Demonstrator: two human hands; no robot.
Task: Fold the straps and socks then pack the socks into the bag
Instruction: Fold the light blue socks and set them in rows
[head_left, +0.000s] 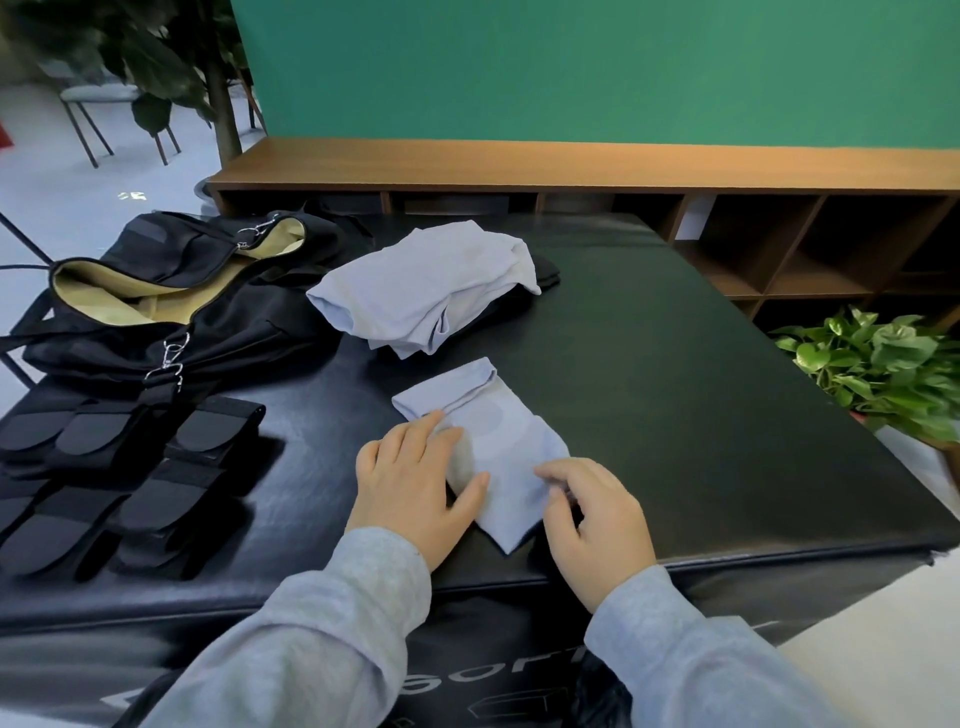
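A light blue sock (498, 431) lies flat near the front of the black table (675, 374). My left hand (415, 483) presses on its left side, fingers spread over the cloth. My right hand (597, 514) pinches the sock's lower right edge between thumb and fingers. A pile of more light blue socks (421, 286) rests farther back. The black bag (171, 301) stands open at the back left, its tan lining showing. Folded black straps (114, 478) lie in rows at the front left.
A dark item (545, 273) peeks from behind the sock pile. A wooden shelf unit (571, 171) runs along the green wall. A leafy potted plant (883, 364) stands off the table's right edge. Chairs and a tree stand at the far left.
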